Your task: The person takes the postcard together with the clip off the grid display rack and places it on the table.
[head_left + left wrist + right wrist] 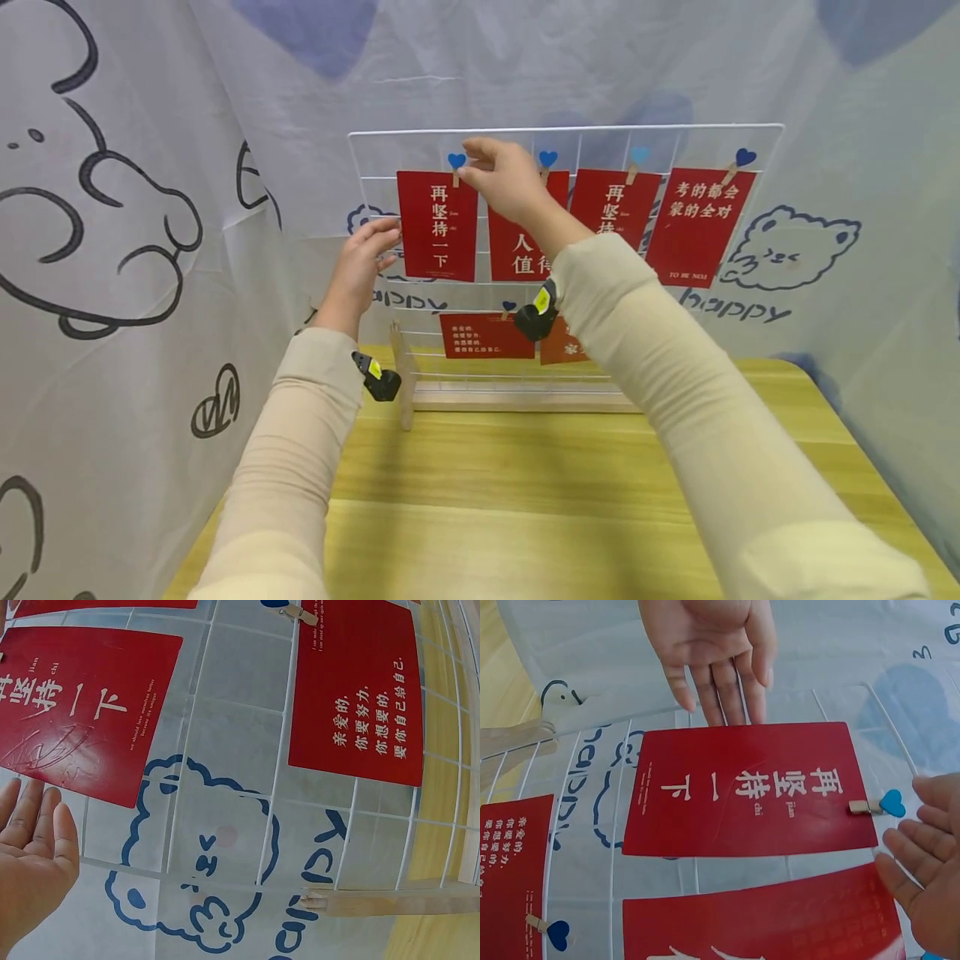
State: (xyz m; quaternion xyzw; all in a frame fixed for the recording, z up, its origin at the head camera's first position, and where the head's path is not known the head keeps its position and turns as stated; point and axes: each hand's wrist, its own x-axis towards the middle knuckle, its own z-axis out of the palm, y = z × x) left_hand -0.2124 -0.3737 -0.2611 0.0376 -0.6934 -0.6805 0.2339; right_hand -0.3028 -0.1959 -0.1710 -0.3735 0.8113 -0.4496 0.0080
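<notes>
A red card [438, 225] with white characters hangs at the upper left of a white wire grid rack [570, 129]. A wooden clothespin with a blue heart [892, 803] grips its top edge. My left hand [365, 254] is at the card's left side; in the right wrist view its straight fingertips are right at that edge. Beside the clothespin is my right hand [510, 179], thumb and fingers spread apart, with a gap to the blue heart in the right wrist view. Part of the neighbouring red card [765, 922] is hidden behind the right hand in the head view.
More red cards hang along the top row, including one at the right end [701, 229]. Lower down is another red card [487, 336]. The rack's wooden base [525, 402] stands on a wooden table [480, 500], with a patterned cloth [135, 250] around it.
</notes>
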